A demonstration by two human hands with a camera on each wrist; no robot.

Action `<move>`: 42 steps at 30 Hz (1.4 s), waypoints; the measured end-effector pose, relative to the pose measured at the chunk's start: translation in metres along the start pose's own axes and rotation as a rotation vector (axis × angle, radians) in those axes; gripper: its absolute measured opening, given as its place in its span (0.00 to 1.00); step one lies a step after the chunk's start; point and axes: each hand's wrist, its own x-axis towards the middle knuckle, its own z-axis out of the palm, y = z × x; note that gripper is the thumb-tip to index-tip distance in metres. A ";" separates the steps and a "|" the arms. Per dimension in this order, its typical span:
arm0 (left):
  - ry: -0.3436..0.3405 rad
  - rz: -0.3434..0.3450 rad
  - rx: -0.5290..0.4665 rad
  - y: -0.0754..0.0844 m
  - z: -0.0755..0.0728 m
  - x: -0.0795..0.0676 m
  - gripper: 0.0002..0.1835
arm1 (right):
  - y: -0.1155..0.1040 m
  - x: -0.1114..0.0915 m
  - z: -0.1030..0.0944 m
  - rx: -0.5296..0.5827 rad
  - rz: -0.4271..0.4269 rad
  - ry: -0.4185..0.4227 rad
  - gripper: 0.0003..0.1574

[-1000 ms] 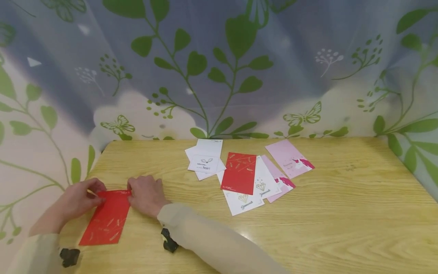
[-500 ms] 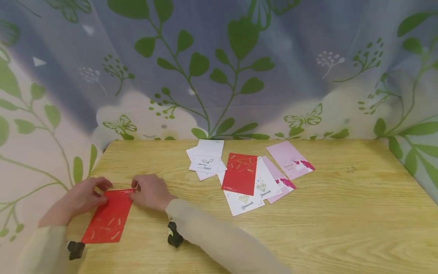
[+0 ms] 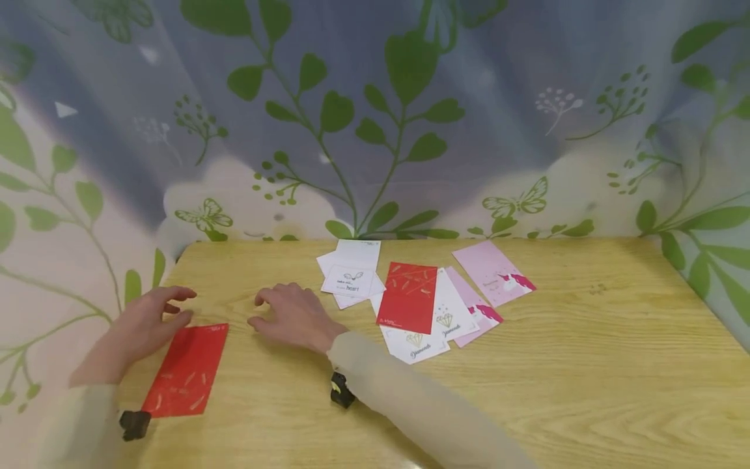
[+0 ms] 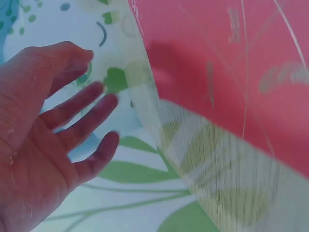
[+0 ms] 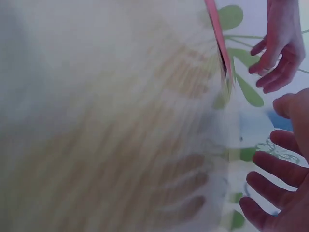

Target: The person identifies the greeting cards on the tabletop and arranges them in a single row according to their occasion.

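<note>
A red card (image 3: 189,371) with gold feather-like marks lies at the table's left end. Just above its top left corner is my left hand (image 3: 148,326), fingers loosely bent and holding nothing. The left wrist view shows that hand (image 4: 48,135) apart from the red card (image 4: 231,72), its fingers spread. My right hand (image 3: 295,317) hovers over bare wood to the right of the card, with thumb and fingers parted around nothing. In the right wrist view the right hand's fingers (image 5: 275,166) are loosely spread, and the red card (image 5: 219,38) appears edge-on.
Another red card (image 3: 407,296) overlaps white diamond-print cards (image 3: 448,319) mid-table. Several white cards (image 3: 351,280) lie to its left, and pink unicorn cards (image 3: 492,270) to its right. A patterned curtain (image 3: 375,130) rises along the back edge.
Both hands have let go of the red card's top edge. My right hand has moved right, away from it; the left has lifted slightly. The card stays in about the same place.
</note>
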 end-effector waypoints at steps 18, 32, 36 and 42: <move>0.049 0.047 0.155 0.073 0.025 0.006 0.42 | 0.044 -0.049 -0.045 -0.307 0.151 -0.035 0.48; 0.050 0.136 0.150 0.122 0.046 0.027 0.40 | 0.095 -0.088 -0.065 -0.227 0.264 0.032 0.51; 0.057 0.172 0.132 0.135 0.055 0.035 0.39 | 0.107 -0.096 -0.072 -0.200 0.278 0.074 0.50; 0.083 0.260 0.102 0.158 0.064 0.047 0.38 | 0.123 -0.108 -0.084 -0.180 0.331 0.100 0.49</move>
